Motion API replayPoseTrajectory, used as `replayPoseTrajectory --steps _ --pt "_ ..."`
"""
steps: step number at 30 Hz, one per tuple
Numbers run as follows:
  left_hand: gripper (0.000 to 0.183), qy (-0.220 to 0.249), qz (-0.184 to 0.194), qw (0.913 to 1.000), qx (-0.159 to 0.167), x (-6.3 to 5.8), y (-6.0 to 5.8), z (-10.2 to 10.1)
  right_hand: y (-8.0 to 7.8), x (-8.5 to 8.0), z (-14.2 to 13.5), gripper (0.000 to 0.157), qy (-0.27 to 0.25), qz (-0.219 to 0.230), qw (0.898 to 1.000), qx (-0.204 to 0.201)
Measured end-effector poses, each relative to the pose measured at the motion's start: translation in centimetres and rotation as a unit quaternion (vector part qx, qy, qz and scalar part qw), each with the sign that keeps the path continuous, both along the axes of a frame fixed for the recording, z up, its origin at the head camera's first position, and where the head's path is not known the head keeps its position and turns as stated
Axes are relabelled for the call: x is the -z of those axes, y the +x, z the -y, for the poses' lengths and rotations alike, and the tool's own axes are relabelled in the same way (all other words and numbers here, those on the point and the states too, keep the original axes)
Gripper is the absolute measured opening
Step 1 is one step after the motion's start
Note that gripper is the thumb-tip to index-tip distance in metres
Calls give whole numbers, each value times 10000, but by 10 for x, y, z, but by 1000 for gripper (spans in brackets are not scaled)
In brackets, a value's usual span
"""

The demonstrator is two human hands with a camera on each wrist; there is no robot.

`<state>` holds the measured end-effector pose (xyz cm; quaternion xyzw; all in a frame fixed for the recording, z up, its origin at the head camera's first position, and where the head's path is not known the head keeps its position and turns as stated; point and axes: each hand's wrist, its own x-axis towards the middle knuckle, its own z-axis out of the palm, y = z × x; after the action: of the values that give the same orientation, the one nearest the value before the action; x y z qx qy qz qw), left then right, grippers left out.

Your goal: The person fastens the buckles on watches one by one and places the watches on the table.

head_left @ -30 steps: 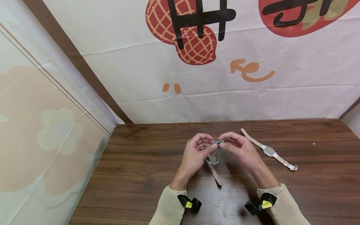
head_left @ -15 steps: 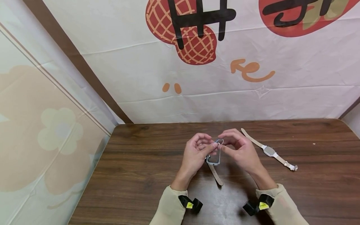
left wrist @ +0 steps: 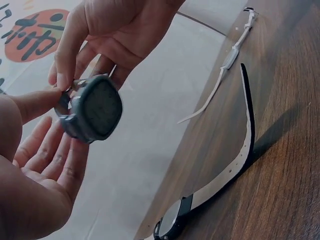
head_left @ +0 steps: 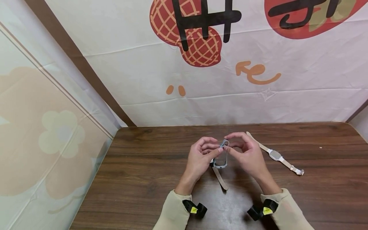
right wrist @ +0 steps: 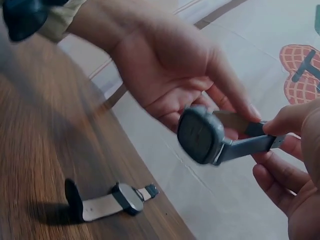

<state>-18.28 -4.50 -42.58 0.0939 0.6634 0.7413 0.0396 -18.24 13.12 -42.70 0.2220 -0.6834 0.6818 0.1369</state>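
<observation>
A grey-blue watch [head_left: 220, 166] hangs in the air between the two hands, its strap bent into a loop. In the left wrist view the dark squarish face of this watch [left wrist: 102, 107] is turned to the camera. My left hand [head_left: 199, 156] pinches the strap near the buckle between thumb and fingers. From the other side my right hand [head_left: 249, 155] pinches the strap too, thumb close to the left thumb. In the right wrist view both thumbs meet at the strap [right wrist: 250, 145]. The exact buckle engagement is hidden by fingertips.
Below the hands a black watch [right wrist: 129, 199] with a pale strap lining lies on the wooden table [head_left: 143, 179]. A white watch [head_left: 275, 155] is stretched out to the right. Behind the table hangs a printed cloth [head_left: 138, 76].
The strap end between the hands has risen into a visible loop. The watch case has tipped and shifted slightly right. The right hand has moved a little; the left has barely moved.
</observation>
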Motion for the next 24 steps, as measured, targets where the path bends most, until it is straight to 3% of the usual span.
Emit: replayPoseTrajectory --steps 7,17,24 --pt "34 148 0 9999 -58 0 0 -1 -1 0 3 43 319 -541 9976 283" --pt "28 230 -27 9997 -79 0 1 -1 -2 2 3 40 302 -749 9965 210" --pt "32 180 -57 9998 -112 0 2 -1 0 1 1 36 616 -567 9962 247"
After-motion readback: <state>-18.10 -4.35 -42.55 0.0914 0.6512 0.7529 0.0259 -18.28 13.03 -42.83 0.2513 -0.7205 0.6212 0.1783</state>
